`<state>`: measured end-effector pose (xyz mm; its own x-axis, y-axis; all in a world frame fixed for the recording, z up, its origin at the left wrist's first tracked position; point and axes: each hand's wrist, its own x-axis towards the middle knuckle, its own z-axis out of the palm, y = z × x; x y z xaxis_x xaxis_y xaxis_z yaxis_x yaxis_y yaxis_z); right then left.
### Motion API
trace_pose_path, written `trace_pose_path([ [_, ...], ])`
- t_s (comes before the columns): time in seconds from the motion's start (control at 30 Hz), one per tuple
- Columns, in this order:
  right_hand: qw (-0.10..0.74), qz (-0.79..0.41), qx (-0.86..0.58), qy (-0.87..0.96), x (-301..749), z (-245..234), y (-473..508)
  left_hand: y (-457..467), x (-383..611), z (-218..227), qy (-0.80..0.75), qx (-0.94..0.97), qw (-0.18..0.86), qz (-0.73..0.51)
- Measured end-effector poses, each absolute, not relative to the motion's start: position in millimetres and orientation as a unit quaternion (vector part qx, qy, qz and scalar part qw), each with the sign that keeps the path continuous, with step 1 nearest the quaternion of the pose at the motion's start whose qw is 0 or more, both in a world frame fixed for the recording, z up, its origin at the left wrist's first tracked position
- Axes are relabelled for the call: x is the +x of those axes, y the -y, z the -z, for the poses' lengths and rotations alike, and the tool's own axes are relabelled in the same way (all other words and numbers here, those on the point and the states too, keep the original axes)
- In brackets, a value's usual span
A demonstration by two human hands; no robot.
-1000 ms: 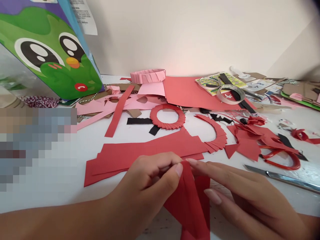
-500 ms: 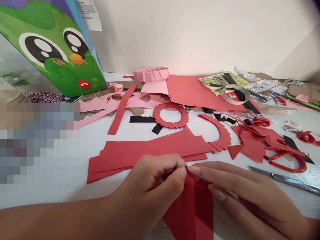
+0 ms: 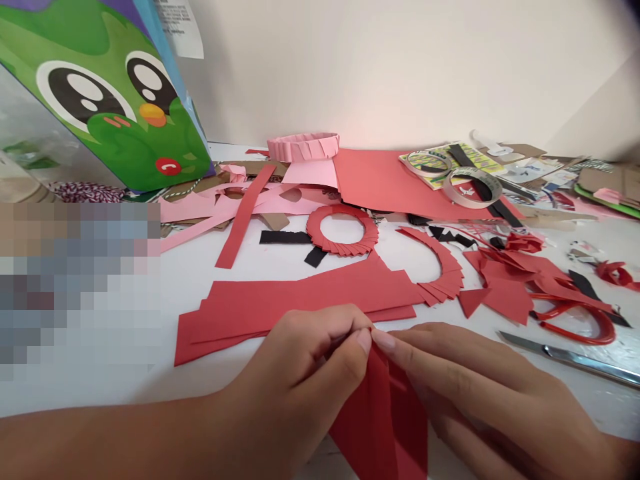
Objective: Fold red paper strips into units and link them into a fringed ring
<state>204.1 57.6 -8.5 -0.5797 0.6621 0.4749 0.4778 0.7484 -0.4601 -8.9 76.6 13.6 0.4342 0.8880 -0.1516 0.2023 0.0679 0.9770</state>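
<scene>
A folded red paper strip (image 3: pixel 387 417) lies at the near edge of the white table (image 3: pixel 260 263). My left hand (image 3: pixel 305 367) pinches its top end between thumb and curled fingers. My right hand (image 3: pixel 480 393) lies on the strip's right side, fingers stretched out and pressing the fold, its index fingertip meeting my left thumb at the strip's tip. Just behind both hands lie long red paper sheets (image 3: pixel 300 300).
A pleated red paper ring (image 3: pixel 343 230) and a red pleated arc (image 3: pixel 440 263) lie mid-table. Red-handled scissors (image 3: pixel 570 320) lie at right among red scraps. Tape rolls (image 3: pixel 473 187), a pink pleated band (image 3: pixel 303 145), pink strips and a green cartoon bag (image 3: pixel 110 100) stand behind.
My right fingers slid up and closer along the strip until the index tip met my left thumb. The left hand kept its pinch. The view shifted slightly.
</scene>
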Motion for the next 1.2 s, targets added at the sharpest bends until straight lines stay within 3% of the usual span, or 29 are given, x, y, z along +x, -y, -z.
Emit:
trace_pose_path([
  [0.6, 0.282, -0.029, -0.331, 0.9, 203, -3, -61, -77, -11, -17, -0.404, 0.627, 0.602, -0.286],
  [0.93, 0.323, -0.227, -0.338, 0.854, 220, 16, -56, -76, -10, -19, -0.384, 0.624, 0.625, -0.267],
  [1.2, 0.352, -0.254, -0.388, 0.813, 207, 0, -61, -76, -8, -25, -0.392, 0.684, 0.572, -0.226],
])
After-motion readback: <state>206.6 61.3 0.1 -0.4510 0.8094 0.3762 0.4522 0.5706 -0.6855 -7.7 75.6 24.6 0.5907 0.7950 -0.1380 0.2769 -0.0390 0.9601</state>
